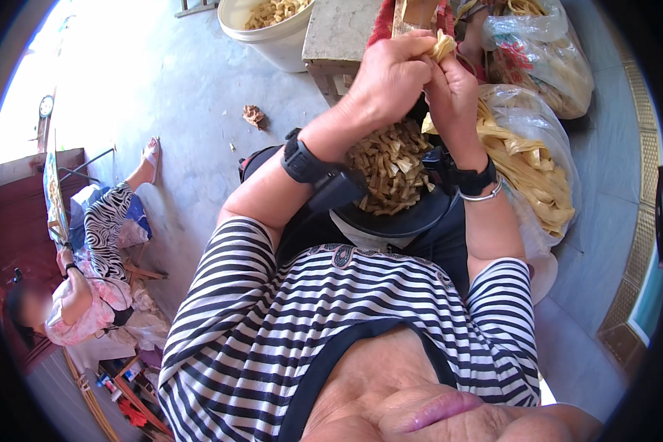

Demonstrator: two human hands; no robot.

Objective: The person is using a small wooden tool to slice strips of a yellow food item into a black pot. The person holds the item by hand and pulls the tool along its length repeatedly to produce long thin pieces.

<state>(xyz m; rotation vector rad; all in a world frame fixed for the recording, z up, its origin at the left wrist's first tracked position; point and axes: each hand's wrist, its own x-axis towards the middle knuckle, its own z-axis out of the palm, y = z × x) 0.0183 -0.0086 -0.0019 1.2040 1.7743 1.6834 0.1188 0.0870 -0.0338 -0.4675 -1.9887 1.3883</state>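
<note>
My left hand (395,77) and my right hand (454,83) meet at the top centre. Between their fingers they pinch a pale yellow folded strip (443,45), whose material I cannot tell for sure. Under the hands, a dark round basin (381,224) in my lap holds a heap of small folded tan pieces (395,171). At the right, long yellow flat strips (530,166) lie in an open clear plastic bag; the end of one strip shows near my right wrist. Both wrists wear black straps with dark devices.
A worn wooden bench (337,33) stands ahead, beside a white bucket (276,41) of similar pieces. Another plastic bag (563,72) lies at the upper right. A crumpled brown scrap (253,116) is on the floor. Another person (88,298) sits at the far left.
</note>
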